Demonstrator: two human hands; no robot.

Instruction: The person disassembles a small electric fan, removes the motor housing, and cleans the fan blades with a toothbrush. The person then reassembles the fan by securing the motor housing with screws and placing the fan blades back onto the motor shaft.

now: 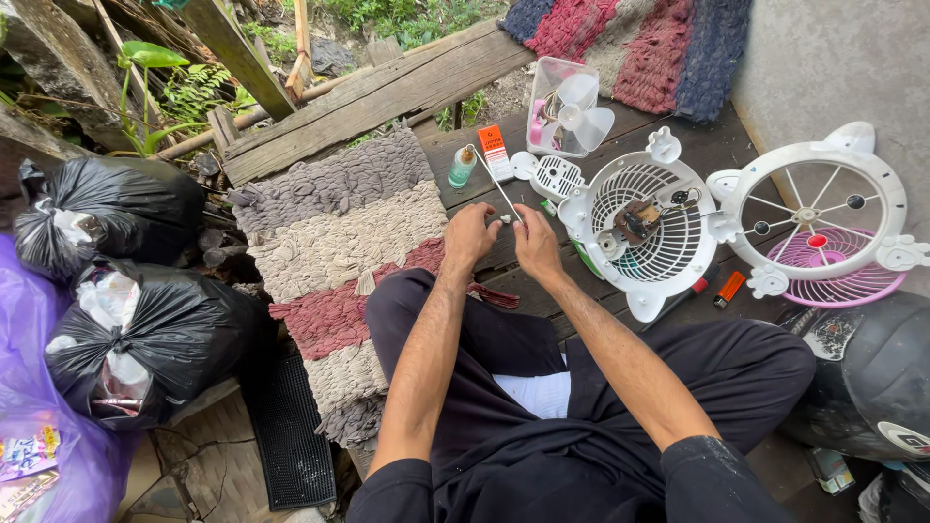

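Dark wood planks [504, 252] carry everything; you sit cross-legged at their near edge, black trousers, both forearms reaching forward.

Your left hand [469, 235] and right hand [536, 242] meet just beside each other over the planks near the rug's right edge. Right-hand grip is pinched on a thin white stick [499, 186] that slants up and away toward the far edge. Left-hand grip is curled around something small and white [504, 220] between the two hands; too small to identify, and you can't tell how firmly it's held.

Just right of your hands: a white fan grille housing [639, 228], lying flat, with a small motor [635, 223] at its centre. Farther right, near the wall: a white spoked fan guard [814, 208] lying over a pink grille [843, 286]. A small round white vented cap [554, 176] sits just beyond your right hand.

Toward the far edge: a clear plastic box [567, 107] holding clear fan blades, an orange-and-white packet [494, 150], a small greenish bottle [462, 167]. An orange lighter [729, 289] lies near the housing's near side.

Left of you, a woven striped rug [339, 252]. Beyond it, two black rubbish bags [136, 281] and a purple bag [39, 387].
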